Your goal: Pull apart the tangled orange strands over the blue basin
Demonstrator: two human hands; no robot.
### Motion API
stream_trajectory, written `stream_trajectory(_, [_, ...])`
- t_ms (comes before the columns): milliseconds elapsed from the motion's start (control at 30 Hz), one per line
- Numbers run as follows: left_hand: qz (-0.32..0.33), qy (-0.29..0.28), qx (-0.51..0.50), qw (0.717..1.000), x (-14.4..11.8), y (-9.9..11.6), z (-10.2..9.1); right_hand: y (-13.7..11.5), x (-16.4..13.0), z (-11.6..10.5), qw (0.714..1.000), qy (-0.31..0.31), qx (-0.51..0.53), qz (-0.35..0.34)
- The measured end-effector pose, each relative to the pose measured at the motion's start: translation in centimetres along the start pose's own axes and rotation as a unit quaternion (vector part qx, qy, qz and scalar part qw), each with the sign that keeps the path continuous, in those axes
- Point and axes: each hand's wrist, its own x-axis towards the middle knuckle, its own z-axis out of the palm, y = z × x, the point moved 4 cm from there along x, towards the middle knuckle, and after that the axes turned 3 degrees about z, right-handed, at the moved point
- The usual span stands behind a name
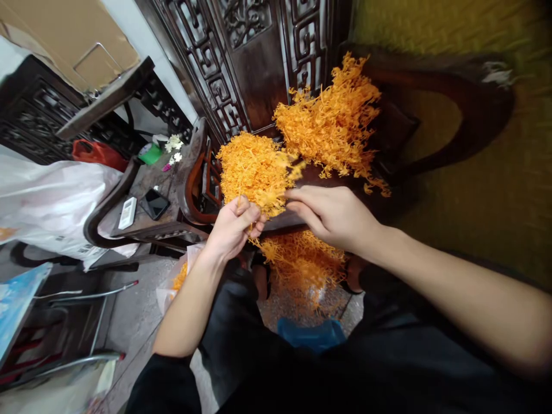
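Left hand (239,224) clamped, thumb against fingers, on an orange sprig (272,202); sprig sits between the two hands, in front of the left pile (245,164). Right hand (330,218) at the sprig's right side, thumb and index tips close to each other; blurred there, cannot tell if they grip a bit of it. Left pile, orange, is on the dark chair (263,75), just beyond the left hand. Right pile (332,126), also orange, lies farther right on the same chair, beside the left pile. Third orange heap (306,264) low down, near side, below the hands and between the person's feet. Blue plastic item (313,333) nearer, only partly visible. Left of the chair, a small table (140,178) holds a white remote-like device (127,213), a black phone (155,203) just right of it, and, farther back, a green roll (150,153) beside white flowers (174,144). Red bag (97,154) beyond the table at left; big white bag (56,195) far left. Pale bag (164,299) with orange bits, left of left forearm, low. Cardboard (73,40) far left, at the back.
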Motion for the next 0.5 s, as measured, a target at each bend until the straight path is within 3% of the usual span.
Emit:
stream_trajectory(133, [-0.004, 0.002, -0.013, 1.0, 0.1, -0.4, 0.2, 0.2, 0.2, 1.7, 0.991, -0.106, 0.051, 0.065])
stream_trajectory(233, [-0.006, 0.002, -0.021, 1.0, 0.1, -0.7, 0.4, -0.8, 0.3, 2.4, 0.973, -0.165, 0.143, 0.068])
stream_trajectory(367, [0.004, 0.007, -0.035, 0.999, 0.2, -1.0, 0.5, -1.6, 0.5, 2.2, 0.967, -0.171, 0.172, 0.073])
stream_trajectory(500, [-0.004, -0.022, -0.057, 0.998, 0.2, -1.1, 0.7, -1.3, 1.0, 2.1, 0.969, -0.167, 0.174, 0.056])
